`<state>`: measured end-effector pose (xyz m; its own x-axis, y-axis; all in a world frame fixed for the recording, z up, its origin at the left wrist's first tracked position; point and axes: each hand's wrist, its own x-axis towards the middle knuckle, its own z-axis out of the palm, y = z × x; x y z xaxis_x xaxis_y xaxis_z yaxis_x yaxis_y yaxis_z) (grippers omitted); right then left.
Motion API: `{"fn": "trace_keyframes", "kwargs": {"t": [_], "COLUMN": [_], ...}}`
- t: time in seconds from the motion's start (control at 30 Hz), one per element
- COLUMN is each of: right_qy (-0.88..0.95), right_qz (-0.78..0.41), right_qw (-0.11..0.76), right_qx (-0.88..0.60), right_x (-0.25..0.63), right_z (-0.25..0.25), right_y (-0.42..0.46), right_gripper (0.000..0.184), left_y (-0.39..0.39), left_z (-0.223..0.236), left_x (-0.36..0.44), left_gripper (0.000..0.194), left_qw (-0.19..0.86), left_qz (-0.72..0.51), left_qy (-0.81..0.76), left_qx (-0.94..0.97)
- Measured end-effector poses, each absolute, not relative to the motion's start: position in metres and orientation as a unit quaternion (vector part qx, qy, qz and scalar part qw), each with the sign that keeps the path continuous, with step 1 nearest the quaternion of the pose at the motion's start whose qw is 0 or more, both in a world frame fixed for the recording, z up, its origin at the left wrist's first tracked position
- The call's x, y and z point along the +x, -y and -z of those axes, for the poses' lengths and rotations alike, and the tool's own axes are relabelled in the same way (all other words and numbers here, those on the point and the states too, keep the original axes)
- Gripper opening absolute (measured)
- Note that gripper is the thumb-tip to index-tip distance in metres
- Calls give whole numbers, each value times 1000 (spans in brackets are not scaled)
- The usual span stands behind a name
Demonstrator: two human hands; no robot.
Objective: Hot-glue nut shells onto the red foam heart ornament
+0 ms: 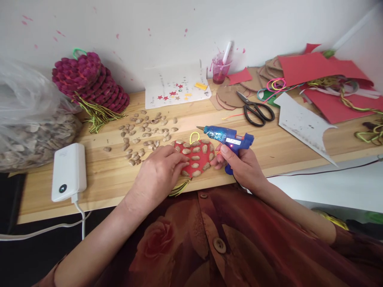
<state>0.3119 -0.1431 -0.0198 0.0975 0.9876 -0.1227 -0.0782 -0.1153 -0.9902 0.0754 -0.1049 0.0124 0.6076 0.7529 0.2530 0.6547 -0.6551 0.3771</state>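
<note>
In the middle of the table edge lies a red disc [204,161] with peanuts in their shells set on it in rows. It has a yellow loop [194,137] at the top and a yellow-green tassel [179,188] below. My left hand [160,169] is over the disc's left side, fingertips pinched together on it; whether a peanut is between them is hidden. My right hand [243,165] is wrapped round the handle of a blue glue gun [224,136], its nozzle pointing left above the disc. Loose peanuts [146,129] lie scattered to the left of the disc.
Stacked purple-red peanut discs [89,79] stand at back left, beside a plastic bag of peanuts [38,131]. A white power bank [69,171] with a cable lies left. Black scissors [255,111], cardboard circles [231,96], red paper [314,67] and a cup [220,69] sit right.
</note>
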Motion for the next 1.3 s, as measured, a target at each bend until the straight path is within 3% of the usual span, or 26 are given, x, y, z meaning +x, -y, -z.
{"fn": "trace_keyframes", "kwargs": {"t": [0.47,1.3], "right_qy": [446,470], "right_qz": [-515,-515], "right_qw": [509,503], "right_qx": [-526,-511], "right_x": [313,311], "right_z": [20,15], "right_y": [147,146], "right_gripper": [34,34], "left_y": [108,115], "left_z": [4,-5], "left_x": [93,86], "left_gripper": [7,16], "left_qw": [111,104], "left_qz": [-192,-191], "left_qy": [-377,-370], "left_qx": [899,903]}}
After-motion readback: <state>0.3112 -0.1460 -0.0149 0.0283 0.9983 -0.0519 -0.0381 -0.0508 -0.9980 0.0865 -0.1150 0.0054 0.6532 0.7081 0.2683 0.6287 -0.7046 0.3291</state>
